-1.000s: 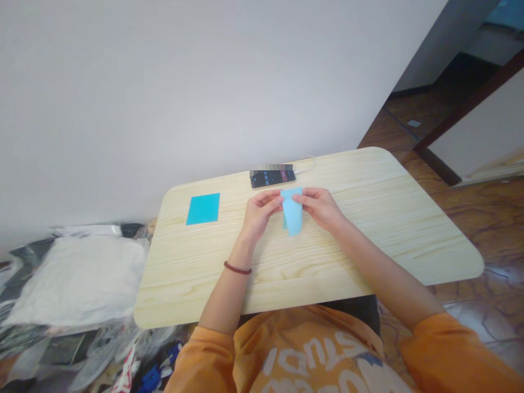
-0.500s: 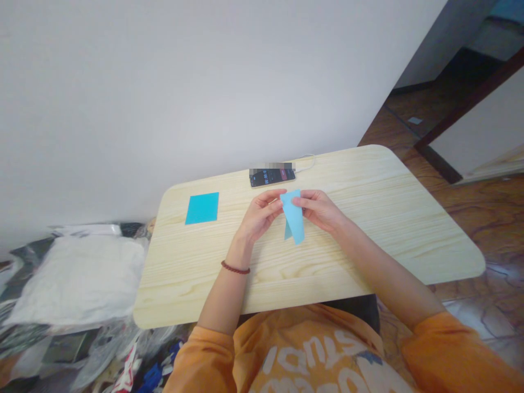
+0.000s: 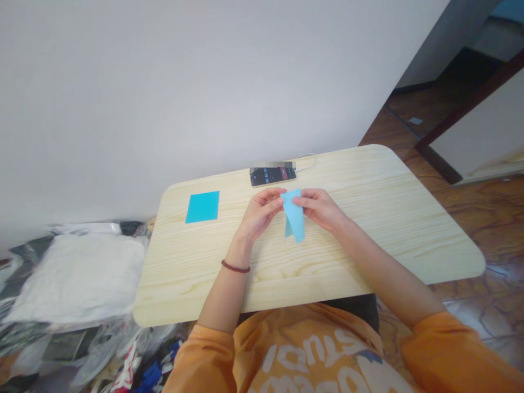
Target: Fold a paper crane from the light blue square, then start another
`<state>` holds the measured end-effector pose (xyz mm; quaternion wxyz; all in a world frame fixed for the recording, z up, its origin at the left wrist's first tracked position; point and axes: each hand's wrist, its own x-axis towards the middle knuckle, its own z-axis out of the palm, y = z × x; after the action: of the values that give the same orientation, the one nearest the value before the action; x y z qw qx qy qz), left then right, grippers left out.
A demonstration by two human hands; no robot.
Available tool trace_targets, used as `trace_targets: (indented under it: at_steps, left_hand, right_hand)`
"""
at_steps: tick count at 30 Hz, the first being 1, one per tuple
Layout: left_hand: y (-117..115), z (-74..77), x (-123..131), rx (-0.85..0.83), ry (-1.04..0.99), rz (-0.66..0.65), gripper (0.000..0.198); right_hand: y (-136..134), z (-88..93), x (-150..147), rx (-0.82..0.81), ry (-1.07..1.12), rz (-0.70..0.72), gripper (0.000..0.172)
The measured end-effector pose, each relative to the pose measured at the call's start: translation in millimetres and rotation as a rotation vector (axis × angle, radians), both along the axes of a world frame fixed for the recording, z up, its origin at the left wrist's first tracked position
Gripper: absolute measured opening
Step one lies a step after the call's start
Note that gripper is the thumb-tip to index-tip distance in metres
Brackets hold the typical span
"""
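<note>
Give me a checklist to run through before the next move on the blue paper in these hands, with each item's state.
Light blue paper held by both hands: ok, left hand and right hand pinch it near its top.
Layers lying together: not ok, the two layers splay apart at the lower end.
Crease sharp: cannot tell, the fingers hide the top.
Cyan square apart from the hands: ok, it lies flat on the table.
Phone free of the hands: ok.
</note>
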<state>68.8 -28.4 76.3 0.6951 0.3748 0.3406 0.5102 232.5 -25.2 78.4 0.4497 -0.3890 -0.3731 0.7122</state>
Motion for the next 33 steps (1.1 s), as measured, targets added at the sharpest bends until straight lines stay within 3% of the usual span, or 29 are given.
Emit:
trace_targets:
  at_steps: [8, 24, 33]
  left_hand:
    - [2, 0.8, 2, 0.047, 0.085, 0.089, 0.030]
    - [5, -5.9, 2, 0.080, 0.127, 0.092, 0.029]
    - [3, -10.1, 6, 0.090, 0.242, 0.206, 0.037]
  right_hand:
    - [2, -4.7, -2, 0.078, -0.075, -0.136, 0.028]
    - [5, -9.3, -1, 0.074, -0.094, -0.152, 0.027]
    - [10, -21.0, -1, 0.129, -0.178, -0.240, 0.028]
